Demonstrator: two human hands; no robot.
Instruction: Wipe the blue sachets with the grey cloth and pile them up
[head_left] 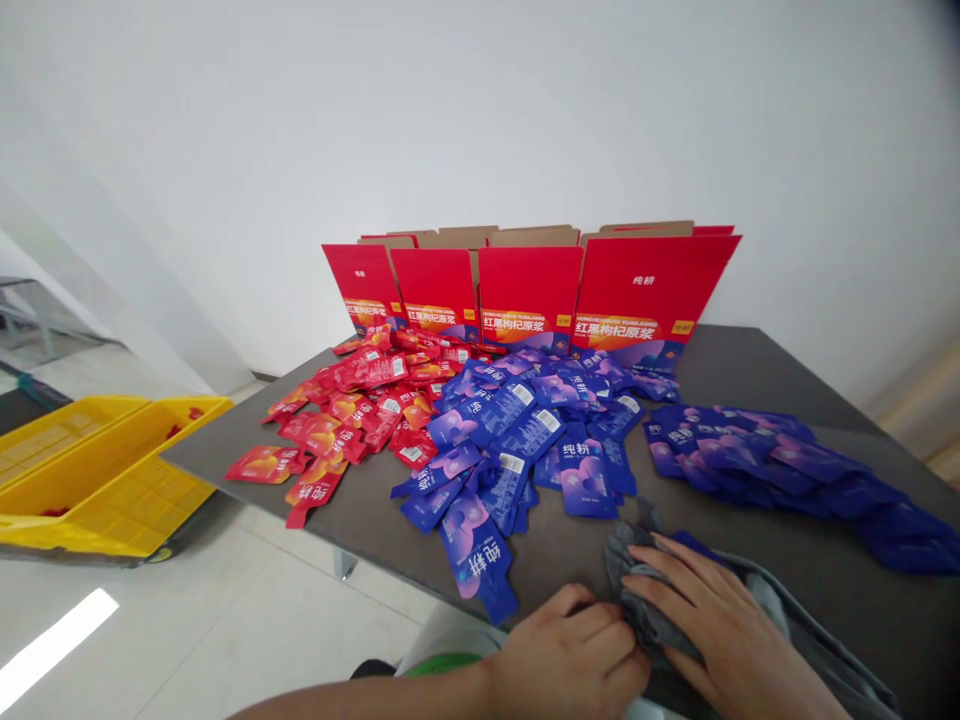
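Observation:
My right hand (724, 625) presses over a bunched grey cloth (637, 555) at the table's near edge, its fingers bent around it. Close beside it, my left hand (574, 655) is closed, fingers curled against the cloth; what it grips is hidden. A bit of blue pouch (691, 544) shows behind my right fingers, partly covered. Left of the cloth lies a heap of blue spouted pouches (517, 420), one (476, 555) reaching the near edge. Farther left is a pile of red pouches (352, 410). An overlapping row of blue pouches (765, 455) lies to the right.
Several red printed cartons (529, 290) with raised flaps stand along the back of the dark table (727, 375), near a white wall (480, 120). Yellow crates (127, 500) are at lower left beside the table, with some red items inside.

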